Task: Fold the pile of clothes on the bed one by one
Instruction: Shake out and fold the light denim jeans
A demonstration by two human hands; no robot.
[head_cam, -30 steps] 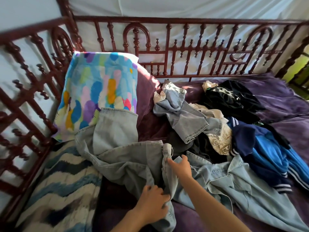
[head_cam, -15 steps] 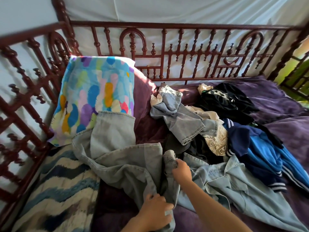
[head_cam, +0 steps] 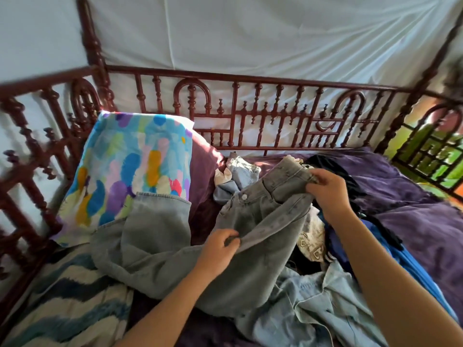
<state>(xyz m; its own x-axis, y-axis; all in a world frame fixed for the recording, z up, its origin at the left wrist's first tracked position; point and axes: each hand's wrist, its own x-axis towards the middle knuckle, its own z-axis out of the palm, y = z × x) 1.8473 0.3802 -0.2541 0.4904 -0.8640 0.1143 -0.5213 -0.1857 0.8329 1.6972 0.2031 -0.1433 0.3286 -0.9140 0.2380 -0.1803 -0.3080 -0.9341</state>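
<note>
A pair of grey jeans (head_cam: 253, 229) is lifted at its waistband above the bed. My left hand (head_cam: 220, 249) grips the fabric near one side of the waist. My right hand (head_cam: 328, 194) pinches the waistband at the other side, higher and further back. One leg of the jeans trails left onto the colourful pillow (head_cam: 135, 166). Under and behind them lies the pile: a light denim shirt (head_cam: 318, 304), a blue striped jacket (head_cam: 390, 249), black clothes (head_cam: 335, 166), a cream printed piece (head_cam: 313, 236) and pale jeans (head_cam: 240, 169).
The purple bedspread (head_cam: 413, 216) covers the bed to the right. A blue and white zigzag blanket (head_cam: 65, 304) lies at the lower left. Dark red wooden railings (head_cam: 250, 113) fence the bed at the back and left, with white netting behind.
Both hands have raised the grey jeans' waistband off the bed; my right hand moved up and right. The camera tilted up, showing more netting.
</note>
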